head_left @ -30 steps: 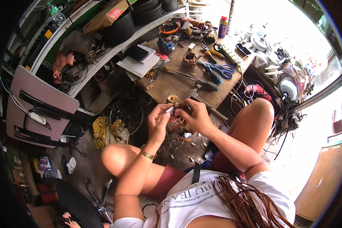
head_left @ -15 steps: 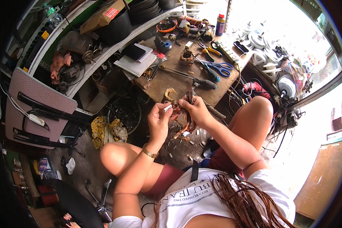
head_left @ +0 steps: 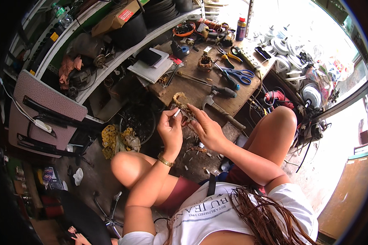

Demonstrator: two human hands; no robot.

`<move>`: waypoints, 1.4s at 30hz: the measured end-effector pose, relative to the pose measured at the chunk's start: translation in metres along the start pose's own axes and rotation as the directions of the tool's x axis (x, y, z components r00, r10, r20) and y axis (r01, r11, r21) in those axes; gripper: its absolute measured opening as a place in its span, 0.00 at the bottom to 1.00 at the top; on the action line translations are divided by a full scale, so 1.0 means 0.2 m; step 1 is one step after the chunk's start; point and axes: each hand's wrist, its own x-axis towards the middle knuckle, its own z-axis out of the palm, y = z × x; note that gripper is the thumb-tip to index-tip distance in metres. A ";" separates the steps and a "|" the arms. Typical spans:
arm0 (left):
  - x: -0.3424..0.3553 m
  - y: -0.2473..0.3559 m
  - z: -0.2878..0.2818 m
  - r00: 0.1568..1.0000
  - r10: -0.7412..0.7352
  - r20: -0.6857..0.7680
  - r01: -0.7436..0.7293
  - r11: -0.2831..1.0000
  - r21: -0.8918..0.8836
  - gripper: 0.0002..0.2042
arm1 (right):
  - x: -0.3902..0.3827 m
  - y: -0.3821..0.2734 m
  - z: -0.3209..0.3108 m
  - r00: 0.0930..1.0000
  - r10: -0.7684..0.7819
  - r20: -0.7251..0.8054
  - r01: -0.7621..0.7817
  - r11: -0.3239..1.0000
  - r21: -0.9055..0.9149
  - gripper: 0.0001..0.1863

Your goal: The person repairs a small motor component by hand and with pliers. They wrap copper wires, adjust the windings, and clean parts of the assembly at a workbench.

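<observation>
My left hand [head_left: 170,130] is closed in a pinch on a small white piece [head_left: 176,113] at the near edge of a worn motor winding. This winding [head_left: 179,98] has a brownish-yellow curved rim and darker strands below, partly hidden by my fingers. My right hand [head_left: 207,130] presses the winding's right side with thumb and fingertips, its fingers fairly straight. Both hands are just off the near edge of the wooden table [head_left: 184,90]. Beside them on the table lies a hammer [head_left: 223,108] with a wooden handle. A dark-handled screwdriver [head_left: 223,91] rests behind it.
On the table lie blue scissors [head_left: 242,74], yellow-handled pliers [head_left: 230,58], another brown winding [head_left: 205,62], a spray can [head_left: 241,28] and a notebook [head_left: 151,70]. Below are a dark basin [head_left: 141,122], yellow rags [head_left: 119,141] and scattered white bits. Fan parts [head_left: 280,45] are piled at right.
A dark, reddish-handled thing by my right hand no longer shows. My right fingers have straightened and moved onto the winding. The hammer is now more exposed.
</observation>
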 end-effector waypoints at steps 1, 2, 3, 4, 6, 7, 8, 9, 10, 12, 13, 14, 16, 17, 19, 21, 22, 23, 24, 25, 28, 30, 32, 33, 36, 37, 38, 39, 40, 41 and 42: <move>0.00 -0.01 0.00 1.000 -0.005 -0.001 0.005 1.000 -0.024 0.05 | 0.00 -0.01 0.00 1.000 0.009 -0.001 -0.009 1.000 -0.008 0.25; 0.00 -0.01 0.00 1.000 -0.010 -0.002 0.010 0.999 -0.050 0.05 | 0.01 -0.01 0.00 1.000 0.018 -0.002 -0.018 1.000 -0.016 0.25; 0.00 -0.02 0.00 1.000 -0.015 -0.004 0.015 0.997 -0.075 0.04 | 0.01 -0.01 0.00 1.000 0.012 -0.009 -0.012 0.999 -0.030 0.25; -0.01 -0.02 0.00 0.999 -0.031 -0.012 0.030 0.995 -0.090 0.04 | 0.01 -0.01 0.00 1.000 0.005 -0.016 -0.006 0.999 -0.044 0.24; -0.01 0.00 0.01 0.998 -0.063 -0.026 0.059 0.991 -0.119 0.04 | 0.01 -0.01 0.01 1.000 -0.004 -0.030 0.002 0.998 -0.065 0.24; -0.01 0.00 0.02 0.995 -0.088 -0.040 0.082 0.987 -0.140 0.04 | 0.01 -0.01 0.01 0.999 -0.009 -0.036 0.006 0.997 -0.073 0.24; -0.01 0.01 0.02 0.992 -0.113 -0.054 0.103 0.981 -0.162 0.04 | 0.01 -0.01 0.01 0.999 -0.014 -0.043 0.010 0.997 -0.082 0.24; -0.01 0.01 0.03 0.988 -0.139 -0.067 0.124 0.975 -0.184 0.04 | 0.01 -0.02 0.01 0.999 0.018 -0.030 -0.019 0.999 -0.048 0.23; -0.01 0.01 0.03 0.994 -0.102 -0.048 0.092 0.981 -0.173 0.04 | 0.01 -0.03 0.01 0.999 0.048 -0.016 -0.049 0.999 -0.014 0.23; -0.02 0.01 0.03 1.000 -0.028 -0.013 0.026 0.988 -0.154 0.04 | 0.01 -0.04 0.01 0.996 0.093 -0.010 -0.092 0.994 0.061 0.22; -0.03 -0.01 0.02 1.000 -0.001 0.002 0.002 0.995 -0.104 0.04 | 0.02 -0.04 0.02 0.994 0.109 -0.020 -0.106 0.989 0.103 0.21; -0.04 -0.03 0.02 1.000 0.026 0.014 -0.025 0.998 -0.054 0.04 | 0.03 -0.04 0.03 0.992 0.123 -0.026 -0.118 0.982 0.145 0.20; -0.05 -0.07 0.03 0.999 0.050 -0.004 -0.050 0.999 -0.015 0.03 | 0.05 -0.03 0.04 0.991 0.088 -0.096 -0.081 0.994 0.074 0.18; -0.04 -0.07 0.03 0.998 0.058 0.000 -0.058 0.998 0.039 0.04 | 0.06 -0.02 0.04 0.988 0.071 -0.135 -0.067 0.997 0.038 0.17; 0.00 -0.06 0.02 1.000 -0.018 0.012 0.018 0.999 -0.028 0.04 | 0.11 0.06 0.04 0.996 0.091 -0.012 -0.081 0.937 0.340 0.16; 0.06 -0.03 0.00 0.984 -0.172 0.050 0.179 0.949 -0.258 0.04 | 0.14 0.05 -0.01 0.976 0.164 0.144 -0.218 0.775 0.594 0.16; 0.07 -0.02 -0.01 0.968 -0.234 0.091 0.251 0.895 -0.368 0.04 | 0.14 0.05 -0.04 0.960 0.195 0.202 -0.280 0.733 0.619 0.16; 0.09 -0.02 -0.04 0.959 -0.239 0.149 0.281 0.855 -0.435 0.05 | 0.14 0.05 -0.09 0.940 0.220 0.262 -0.340 0.689 0.640 0.16; 0.10 -0.02 -0.07 0.949 -0.239 0.206 0.312 0.809 -0.498 0.05 | 0.14 0.05 -0.11 0.915 0.241 0.322 -0.400 0.642 0.654 0.16; 0.12 -0.02 -0.10 0.925 -0.283 0.254 0.378 0.753 -0.538 0.06 | 0.14 0.04 -0.12 0.903 0.276 0.328 -0.429 0.572 0.699 0.16; 0.14 -0.02 -0.14 0.862 -0.370 0.346 0.507 0.611 -0.608 0.07 | 0.16 0.08 -0.14 0.906 0.329 0.264 -0.417 0.597 0.685 0.18; 0.15 -0.02 -0.17 0.857 -0.402 0.323 0.513 0.596 -0.617 0.07 | 0.20 0.15 -0.13 0.922 0.349 0.169 -0.375 0.693 0.615 0.18; 0.16 -0.04 -0.22 0.859 -0.358 0.366 0.512 0.563 -0.648 0.10 | 0.24 0.20 -0.14 0.939 0.333 0.087 -0.322 0.763 0.561 0.18; 0.17 -0.02 -0.23 0.855 -0.356 0.376 0.517 0.534 -0.669 0.11 | 0.25 0.23 -0.14 0.930 0.357 0.084 -0.338 0.748 0.571 0.18; 0.16 0.01 -0.24 0.862 -0.325 0.388 0.504 0.474 -0.722 0.13 | 0.27 0.30 -0.07 0.925 0.380 0.007 -0.331 0.796 0.507 0.15; 0.16 0.01 -0.24 0.876 -0.311 0.368 0.479 0.479 -0.736 0.12 | 0.28 0.33 -0.05 0.927 0.372 -0.053 -0.305 0.828 0.471 0.15; 0.15 0.02 -0.24 0.892 -0.298 0.341 0.449 0.485 -0.751 0.12 | 0.29 0.37 -0.03 0.928 0.357 -0.105 -0.281 0.857 0.432 0.15; 0.15 0.03 -0.22 0.893 -0.269 0.361 0.449 0.483 -0.752 0.12 | 0.29 0.43 -0.01 0.924 0.343 -0.166 -0.259 0.884 0.390 0.15; 0.15 0.03 -0.21 0.893 -0.240 0.381 0.450 0.481 -0.753 0.13 | 0.31 0.50 0.01 0.918 0.322 -0.231 -0.222 0.901 0.373 0.15; 0.14 0.04 -0.22 0.894 -0.214 0.393 0.446 0.481 -0.755 0.13 | 0.35 0.50 0.01 0.910 0.298 -0.287 -0.188 0.916 0.355 0.15; 0.14 0.04 -0.23 0.893 -0.206 0.400 0.448 0.473 -0.759 0.13 | 0.37 0.50 0.02 0.899 0.273 -0.342 -0.155 0.929 0.335 0.15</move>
